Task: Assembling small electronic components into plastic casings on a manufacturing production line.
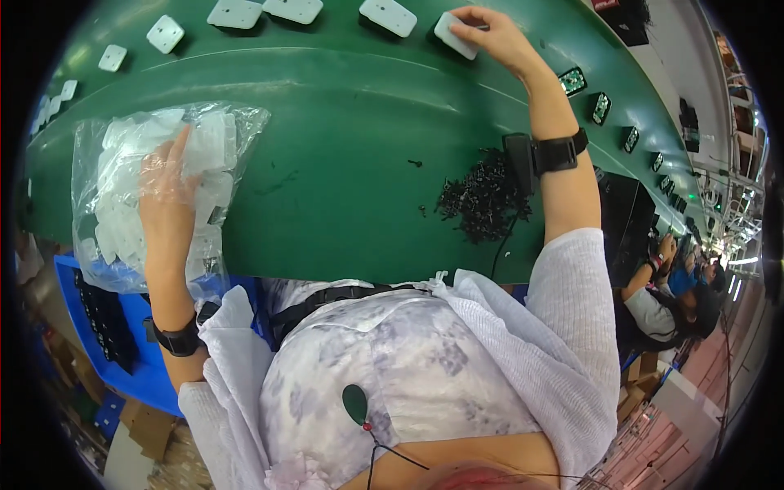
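At the far side of the green table, my right hand point(490, 34) grips the edge of a white plastic housing point(454, 36), a rounded rectangular piece, its thumb and fingers closed on it. On the left, my left hand point(167, 175) reaches into a clear plastic bag point(249, 122) full of white plastic pieces point(122, 171). Its fingers look stretched out over the pieces, partly blurred by the film. More white housings, such as one beside my right hand point(389, 16), stand spaced in a row along the far side.
A heap of small black screw-like pieces point(482, 200) lies on the green table point(343, 163). Green circuit boards in black cases point(601, 108) line the right side. A blue bin point(147, 384) with black parts stands below the table's left edge. Another person point(665, 302) sits at the right.
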### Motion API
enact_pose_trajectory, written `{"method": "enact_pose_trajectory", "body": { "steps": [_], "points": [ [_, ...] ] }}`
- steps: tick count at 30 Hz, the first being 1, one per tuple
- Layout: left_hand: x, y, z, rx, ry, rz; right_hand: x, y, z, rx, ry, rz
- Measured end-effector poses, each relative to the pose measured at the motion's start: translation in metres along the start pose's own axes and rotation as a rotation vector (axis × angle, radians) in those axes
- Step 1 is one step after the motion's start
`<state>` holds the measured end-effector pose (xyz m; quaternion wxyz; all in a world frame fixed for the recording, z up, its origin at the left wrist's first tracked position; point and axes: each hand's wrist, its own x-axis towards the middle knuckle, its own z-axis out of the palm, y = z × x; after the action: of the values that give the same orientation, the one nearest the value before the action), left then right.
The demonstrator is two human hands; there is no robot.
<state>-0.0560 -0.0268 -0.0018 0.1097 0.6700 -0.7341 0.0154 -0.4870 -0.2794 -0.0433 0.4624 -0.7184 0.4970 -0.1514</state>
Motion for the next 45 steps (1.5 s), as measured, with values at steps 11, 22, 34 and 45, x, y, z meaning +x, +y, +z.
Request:
{"method": "enact_pose_trajectory", "body": {
  "steps": [11,22,34,45],
  "points": [
    [-0.034,-0.010,-0.055,0.234,-0.023,-0.185,-0.136,-0.071,0.101,-0.473,0.145,-0.445],
    [-0.019,0.118,0.009,-1.237,-0.253,-0.320,-0.155,-0.075,0.147,-0.443,0.176,-0.326],
    [-0.013,0.142,0.033,-0.974,0.123,0.199,-0.178,-0.114,0.192,0.574,0.242,-0.183],
    [-0.019,0.143,0.031,-1.649,-0.217,-0.340,-0.178,-0.121,0.188,0.141,0.391,-0.278]
  ]
}}
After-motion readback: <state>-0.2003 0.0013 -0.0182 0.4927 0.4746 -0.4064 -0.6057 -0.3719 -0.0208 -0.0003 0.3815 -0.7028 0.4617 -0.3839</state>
